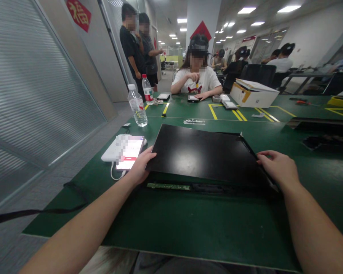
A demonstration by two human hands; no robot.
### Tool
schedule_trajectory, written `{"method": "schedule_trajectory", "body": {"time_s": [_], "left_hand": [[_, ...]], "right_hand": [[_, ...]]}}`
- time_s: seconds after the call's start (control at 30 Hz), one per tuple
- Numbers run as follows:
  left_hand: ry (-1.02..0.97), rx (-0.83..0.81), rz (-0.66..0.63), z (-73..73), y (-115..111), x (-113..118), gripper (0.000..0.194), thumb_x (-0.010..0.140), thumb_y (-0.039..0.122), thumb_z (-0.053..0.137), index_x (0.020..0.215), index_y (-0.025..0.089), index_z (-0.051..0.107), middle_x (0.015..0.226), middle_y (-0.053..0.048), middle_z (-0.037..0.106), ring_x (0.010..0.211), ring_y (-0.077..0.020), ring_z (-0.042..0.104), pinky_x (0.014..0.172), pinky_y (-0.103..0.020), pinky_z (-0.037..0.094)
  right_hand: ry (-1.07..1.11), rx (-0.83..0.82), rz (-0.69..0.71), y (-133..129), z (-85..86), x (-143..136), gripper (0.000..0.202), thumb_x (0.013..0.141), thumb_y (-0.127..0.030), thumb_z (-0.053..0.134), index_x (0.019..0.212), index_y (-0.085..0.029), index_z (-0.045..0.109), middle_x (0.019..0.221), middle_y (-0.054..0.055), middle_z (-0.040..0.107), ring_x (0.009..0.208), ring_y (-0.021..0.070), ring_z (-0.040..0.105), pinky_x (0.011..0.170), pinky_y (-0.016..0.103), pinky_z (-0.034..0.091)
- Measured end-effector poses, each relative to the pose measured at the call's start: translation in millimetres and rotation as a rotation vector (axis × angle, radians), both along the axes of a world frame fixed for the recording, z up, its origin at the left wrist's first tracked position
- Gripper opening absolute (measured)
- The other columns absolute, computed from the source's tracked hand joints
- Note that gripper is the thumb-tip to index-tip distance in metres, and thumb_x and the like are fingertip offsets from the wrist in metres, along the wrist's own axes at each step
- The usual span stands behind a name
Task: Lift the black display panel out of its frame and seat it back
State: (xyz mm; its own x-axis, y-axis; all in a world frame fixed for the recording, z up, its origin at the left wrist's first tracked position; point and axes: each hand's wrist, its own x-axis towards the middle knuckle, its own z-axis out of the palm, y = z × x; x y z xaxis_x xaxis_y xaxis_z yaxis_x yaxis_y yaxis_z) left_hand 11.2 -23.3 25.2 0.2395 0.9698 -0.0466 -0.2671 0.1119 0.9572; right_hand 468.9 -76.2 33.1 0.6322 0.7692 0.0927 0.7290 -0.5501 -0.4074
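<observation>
Flat white plastic device (110, 153): left on the matte green tabletop (205, 228), partly under a bright-screened phone (135, 150) with a white cable (112, 173).
Clear plastic bottle with white cap (138, 112): farther off, upright, near a red-capped clear bottle (148, 91).
Left hand (139, 168): I see the thumb on top at the left edge of a glossy black rectangular panel (200, 152), the fingers mostly hidden underneath; the grip is narrow and holds that edge.
Thin green circuit strip (168, 186): exposed along the near side, below the panel.
Panel: mid-table between both hands, over a shallow black frame (217, 188); its left side looks raised, its right side close to the frame's right rim.
Far side: a co-worker in a white shirt (210, 78) bends over a small dark device (193, 98).
Right hand (281, 167): fingers curled narrow at the right rim; whether they pinch panel or frame, or only rest, I cannot tell.
Step in hand: I judge the panel is being handled by its edges, apart from the frame at the near left.
Next move: in my judgement, shifting the panel calls for even support from both sides, without flexing it or scraping the strip.
</observation>
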Motion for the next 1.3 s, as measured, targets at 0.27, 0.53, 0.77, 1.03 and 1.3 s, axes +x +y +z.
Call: {"method": "schedule_trajectory", "body": {"time_s": [0.27,0.53,0.77,1.03,1.3], "left_hand": [[0.034,-0.003,-0.009,0.9,0.0,-0.4,0.052,0.076,0.035,0.074,0.125,0.019,0.074,0.118,-0.011,0.078,0.112,-0.0351,0.072,0.085,-0.036,0.057],[0.041,-0.076,-0.006,7.5,-2.1,0.4,0.045,0.074,0.030,0.075,0.118,0.022,0.076,0.110,-0.010,0.078,0.104,-0.0338,0.074,0.072,-0.034,0.058],[0.057,-0.079,0.004,7.6,-1.3,0.5,0.052,0.074,0.028,0.076,0.126,0.020,0.072,0.115,-0.011,0.078,0.101,-0.0311,0.075,0.072,-0.033,0.058],[0.031,-0.076,0.040,1.6,1.5,-0.8,0.070,0.074,0.024,0.077,0.142,0.018,0.061,0.118,-0.012,0.077,0.105,-0.0313,0.074,0.077,-0.034,0.058],[0.017,-0.090,0.039,6.2,0.6,-0.4,0.077,0.074,0.022,0.077,0.148,0.016,0.057,0.118,-0.011,0.078,0.101,-0.0295,0.075,0.077,-0.032,0.058]], "right_hand": [[-0.029,-0.019,0.006,-1.1,2.0,-2.7,0.041,0.084,-0.047,0.054,0.105,-0.025,0.082,0.099,0.009,0.080,0.088,0.0281,0.067,0.069,0.036,0.042],[-0.032,-0.034,0.007,-0.4,3.0,-2.0,0.039,0.085,-0.045,0.054,0.104,-0.025,0.082,0.098,0.008,0.080,0.091,0.0280,0.067,0.070,0.035,0.042],[-0.007,-0.029,-0.003,-1.0,4.1,-2.0,0.036,0.083,-0.042,0.057,0.103,-0.025,0.082,0.097,0.008,0.080,0.091,0.0278,0.067,0.071,0.035,0.042],[-0.061,-0.057,0.041,-3.5,8.3,-6.5,0.040,0.086,-0.044,0.054,0.104,-0.023,0.083,0.100,0.011,0.079,0.088,0.0277,0.067,0.072,0.035,0.043],[-0.144,-0.077,0.064,-4.9,7.8,-10.4,0.039,0.088,-0.046,0.054,0.104,-0.024,0.082,0.097,0.013,0.078,0.085,0.0309,0.069,0.069,0.039,0.046]]}}
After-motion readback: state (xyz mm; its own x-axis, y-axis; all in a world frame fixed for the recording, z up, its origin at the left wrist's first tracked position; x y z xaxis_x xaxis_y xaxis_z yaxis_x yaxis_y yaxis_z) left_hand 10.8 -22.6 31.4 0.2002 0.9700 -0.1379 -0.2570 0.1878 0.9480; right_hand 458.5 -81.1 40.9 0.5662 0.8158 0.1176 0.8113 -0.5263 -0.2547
